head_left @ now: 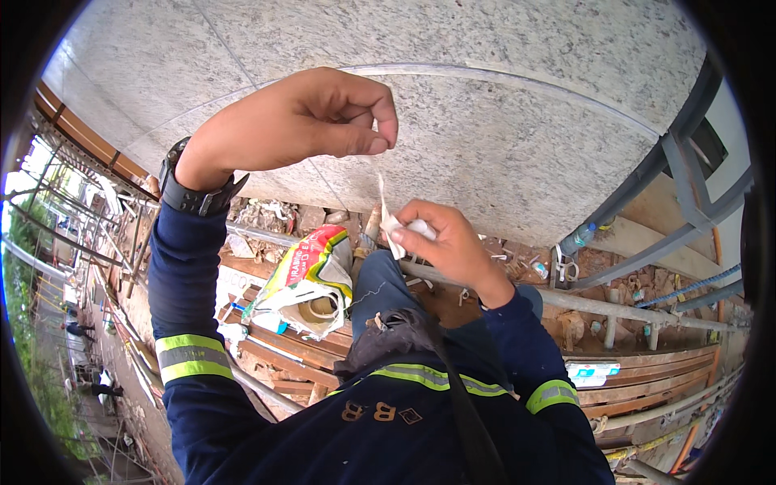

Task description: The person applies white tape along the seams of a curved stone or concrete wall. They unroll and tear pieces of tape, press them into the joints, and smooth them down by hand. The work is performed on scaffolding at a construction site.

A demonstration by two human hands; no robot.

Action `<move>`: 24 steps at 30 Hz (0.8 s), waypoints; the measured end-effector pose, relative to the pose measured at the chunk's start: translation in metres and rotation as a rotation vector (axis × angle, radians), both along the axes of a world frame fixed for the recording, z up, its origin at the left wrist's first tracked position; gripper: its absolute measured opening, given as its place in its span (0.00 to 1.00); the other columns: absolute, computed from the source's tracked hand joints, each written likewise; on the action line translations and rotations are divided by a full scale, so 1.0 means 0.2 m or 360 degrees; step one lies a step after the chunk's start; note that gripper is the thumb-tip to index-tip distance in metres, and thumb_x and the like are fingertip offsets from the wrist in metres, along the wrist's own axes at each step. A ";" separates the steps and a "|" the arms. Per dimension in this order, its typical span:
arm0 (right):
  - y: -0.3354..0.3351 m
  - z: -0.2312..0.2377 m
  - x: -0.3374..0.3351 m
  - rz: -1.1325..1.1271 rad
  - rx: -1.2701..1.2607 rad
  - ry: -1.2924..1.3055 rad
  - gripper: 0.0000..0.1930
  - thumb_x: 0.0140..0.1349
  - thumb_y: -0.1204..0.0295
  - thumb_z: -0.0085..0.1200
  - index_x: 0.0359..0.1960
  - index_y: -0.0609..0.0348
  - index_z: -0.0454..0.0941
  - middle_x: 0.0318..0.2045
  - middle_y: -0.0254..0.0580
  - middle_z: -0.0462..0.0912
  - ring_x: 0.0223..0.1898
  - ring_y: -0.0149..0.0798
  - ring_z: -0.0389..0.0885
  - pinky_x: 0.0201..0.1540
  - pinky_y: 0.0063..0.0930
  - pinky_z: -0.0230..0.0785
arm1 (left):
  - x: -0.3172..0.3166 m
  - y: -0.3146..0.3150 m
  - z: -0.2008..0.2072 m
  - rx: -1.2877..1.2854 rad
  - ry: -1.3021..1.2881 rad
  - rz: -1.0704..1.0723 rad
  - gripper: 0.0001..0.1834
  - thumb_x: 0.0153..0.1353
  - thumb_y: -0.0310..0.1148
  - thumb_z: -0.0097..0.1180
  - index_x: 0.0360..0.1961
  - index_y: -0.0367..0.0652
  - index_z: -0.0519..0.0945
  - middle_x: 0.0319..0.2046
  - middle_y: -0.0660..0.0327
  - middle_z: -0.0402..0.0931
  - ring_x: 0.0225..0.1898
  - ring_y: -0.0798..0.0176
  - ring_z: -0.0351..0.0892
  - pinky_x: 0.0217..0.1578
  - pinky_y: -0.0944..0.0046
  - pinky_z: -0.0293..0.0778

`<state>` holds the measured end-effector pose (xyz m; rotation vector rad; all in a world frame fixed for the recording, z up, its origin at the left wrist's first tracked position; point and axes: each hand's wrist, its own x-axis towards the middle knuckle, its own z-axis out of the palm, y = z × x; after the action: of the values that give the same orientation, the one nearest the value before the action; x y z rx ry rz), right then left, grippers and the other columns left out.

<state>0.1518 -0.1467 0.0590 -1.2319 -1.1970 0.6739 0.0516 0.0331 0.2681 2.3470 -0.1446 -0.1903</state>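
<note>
My left hand (311, 121) is raised against a speckled stone wall panel (501, 153), its thumb and fingers pinched on the top end of a thin white strip of tape (381, 190). The strip hangs down to my right hand (444, 242), which is closed around a small white wad or roll (404, 230) of the same material, just below the panel's lower edge. A curved joint line runs across the panel near my left fingertips. I wear a dark blue jacket with reflective yellow bands and a black wristwatch (190, 190).
I am on scaffold planks (647, 384) high up. A colourful open sack (311, 279) holding a tape roll lies by my knee. Metal scaffold tubes (614, 311) run beside the wall, with rubble, clamps and a plastic bottle (578, 238). Ground and people lie far below at left.
</note>
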 end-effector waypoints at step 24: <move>-0.41 -0.03 0.23 0.0282 0.0134 0.0974 0.11 0.70 0.70 0.58 0.48 0.64 0.79 0.40 0.38 0.82 0.37 0.29 0.80 0.40 0.27 0.74 | 0.02 -0.28 -0.68 -0.0369 -0.0476 0.0048 0.23 0.63 0.35 0.64 0.57 0.36 0.79 0.49 0.54 0.83 0.55 0.60 0.79 0.60 0.58 0.70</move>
<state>0.1971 -0.2278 0.0534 -0.7666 -0.8108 1.0310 0.0554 -0.0237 0.1313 2.1319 -0.2621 0.1854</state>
